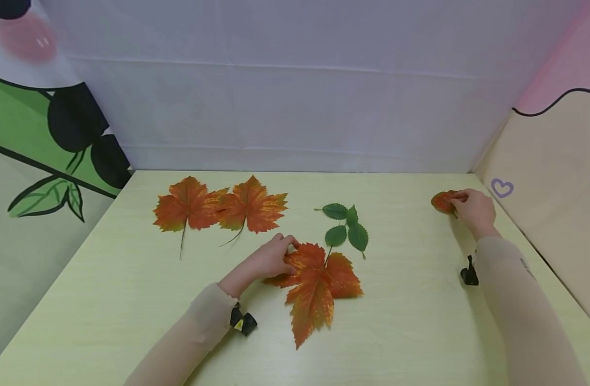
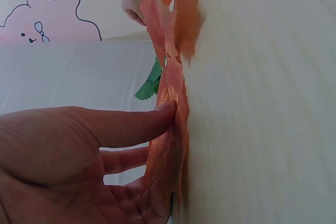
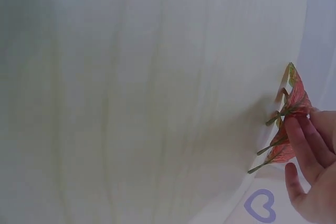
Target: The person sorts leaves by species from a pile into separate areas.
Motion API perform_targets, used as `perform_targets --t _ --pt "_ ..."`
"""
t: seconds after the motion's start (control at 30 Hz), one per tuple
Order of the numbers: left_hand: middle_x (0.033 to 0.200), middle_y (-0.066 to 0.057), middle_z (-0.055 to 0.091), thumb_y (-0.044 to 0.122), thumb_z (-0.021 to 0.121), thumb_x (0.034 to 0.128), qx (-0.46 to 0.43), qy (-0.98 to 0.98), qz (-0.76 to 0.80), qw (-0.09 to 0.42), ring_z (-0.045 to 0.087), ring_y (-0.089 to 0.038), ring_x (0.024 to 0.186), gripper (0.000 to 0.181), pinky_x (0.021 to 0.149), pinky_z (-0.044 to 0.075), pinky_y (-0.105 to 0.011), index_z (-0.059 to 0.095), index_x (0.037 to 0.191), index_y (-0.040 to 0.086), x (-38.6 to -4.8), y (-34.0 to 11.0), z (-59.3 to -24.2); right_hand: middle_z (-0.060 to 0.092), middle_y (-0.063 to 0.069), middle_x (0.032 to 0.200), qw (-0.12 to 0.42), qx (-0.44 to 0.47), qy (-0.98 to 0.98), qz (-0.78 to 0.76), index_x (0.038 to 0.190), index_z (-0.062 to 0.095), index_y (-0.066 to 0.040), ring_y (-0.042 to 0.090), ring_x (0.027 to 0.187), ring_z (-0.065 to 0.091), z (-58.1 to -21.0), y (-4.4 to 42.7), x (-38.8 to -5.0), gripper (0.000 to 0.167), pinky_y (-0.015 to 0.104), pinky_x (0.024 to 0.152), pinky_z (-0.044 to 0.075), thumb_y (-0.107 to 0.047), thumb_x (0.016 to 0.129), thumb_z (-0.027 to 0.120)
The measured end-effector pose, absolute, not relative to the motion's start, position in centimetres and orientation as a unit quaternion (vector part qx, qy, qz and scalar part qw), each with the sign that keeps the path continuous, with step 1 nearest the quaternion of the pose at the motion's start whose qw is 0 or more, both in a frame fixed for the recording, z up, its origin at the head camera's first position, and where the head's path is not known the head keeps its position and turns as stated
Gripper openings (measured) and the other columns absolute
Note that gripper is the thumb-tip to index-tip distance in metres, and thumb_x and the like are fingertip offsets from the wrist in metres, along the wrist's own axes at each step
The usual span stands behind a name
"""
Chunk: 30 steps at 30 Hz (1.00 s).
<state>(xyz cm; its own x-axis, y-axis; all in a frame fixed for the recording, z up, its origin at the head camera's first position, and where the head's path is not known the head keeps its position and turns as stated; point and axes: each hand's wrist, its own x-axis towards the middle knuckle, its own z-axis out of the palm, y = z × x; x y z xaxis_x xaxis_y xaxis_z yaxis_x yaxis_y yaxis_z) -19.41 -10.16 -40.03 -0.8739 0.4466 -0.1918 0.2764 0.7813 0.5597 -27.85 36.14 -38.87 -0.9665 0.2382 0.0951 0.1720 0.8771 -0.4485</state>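
Observation:
Near the table's middle, my left hand pinches the left lobe of a large orange maple leaf. In the left wrist view the thumb presses one face of this leaf, with fingers behind it. Its stem points away, towards small green leaves. At the far right, my right hand holds small orange-red leaves by the table's back corner. The right wrist view shows several of these red leaves with short stems at the fingertips; how many are gripped, I cannot tell.
Two more orange maple leaves, one on the left and one beside it, lie with lobes touching at the back left. A pale wooden table carries everything. A white cloth wall rises behind it, and a printed panel borders the right.

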Motion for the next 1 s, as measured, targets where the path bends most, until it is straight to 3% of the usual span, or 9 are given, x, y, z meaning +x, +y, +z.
perform_targets --t 0.23,0.4,0.57,0.77,1.0 --pt "0.097 -0.007 0.046 0.017 0.072 0.078 0.195 0.929 0.269 0.161 0.049 -0.019 0.083 0.045 0.074 0.043 -0.035 0.05 0.117 0.01 -19.4 -10.1 -40.0 0.054 0.028 0.113 0.078 -0.112 -0.97 0.202 0.112 0.054 0.003 0.047 0.1 0.049 -38.0 36.5 -26.9 0.034 0.049 0.07 0.04 -0.023 0.093 0.047" --pt "0.097 -0.007 0.045 0.017 0.072 0.0777 0.194 0.93 0.268 0.16 0.049 -0.019 0.084 0.045 0.075 0.043 -0.035 0.05 0.117 0.011 -19.5 -10.1 -40.0 0.056 0.028 0.108 0.093 -0.072 -0.973 0.199 0.106 0.058 0.002 0.043 0.091 0.053 -37.5 36.2 -26.5 0.029 0.043 0.065 0.039 -0.02 0.091 0.047" --pt "0.098 -0.007 0.045 0.017 0.072 0.0779 0.192 0.93 0.268 0.161 0.049 -0.019 0.084 0.046 0.075 0.043 -0.036 0.05 0.117 0.011 -19.4 -10.2 -39.9 0.061 0.025 0.095 0.11 -0.023 -0.973 0.199 0.1 0.06 0.0 0.036 0.079 0.056 -37.1 34.6 -25.8 0.024 0.037 0.058 0.038 -0.02 0.09 0.052" --pt "0.098 -0.008 0.045 0.017 0.072 0.0777 0.192 0.931 0.268 0.16 0.049 -0.02 0.084 0.045 0.075 0.043 -0.036 0.05 0.117 0.01 -19.3 -10.1 -39.9 0.064 0.02 0.089 0.113 0.039 -0.97 0.211 0.099 0.062 0.0 0.034 0.08 0.059 -37.4 32.3 -25.0 0.022 0.041 0.064 0.043 -0.02 0.089 0.056" --pt "0.098 -0.008 0.046 0.019 0.072 0.0774 0.195 0.931 0.266 0.159 0.05 -0.02 0.084 0.047 0.076 0.043 -0.036 0.05 0.117 0.011 -19.4 -10.1 -39.9 0.066 0.012 0.086 0.098 0.081 -0.969 0.214 0.097 0.065 -0.005 0.026 0.078 0.06 -37.5 29.2 -24.1 0.019 0.033 0.062 0.043 -0.02 0.088 0.059"
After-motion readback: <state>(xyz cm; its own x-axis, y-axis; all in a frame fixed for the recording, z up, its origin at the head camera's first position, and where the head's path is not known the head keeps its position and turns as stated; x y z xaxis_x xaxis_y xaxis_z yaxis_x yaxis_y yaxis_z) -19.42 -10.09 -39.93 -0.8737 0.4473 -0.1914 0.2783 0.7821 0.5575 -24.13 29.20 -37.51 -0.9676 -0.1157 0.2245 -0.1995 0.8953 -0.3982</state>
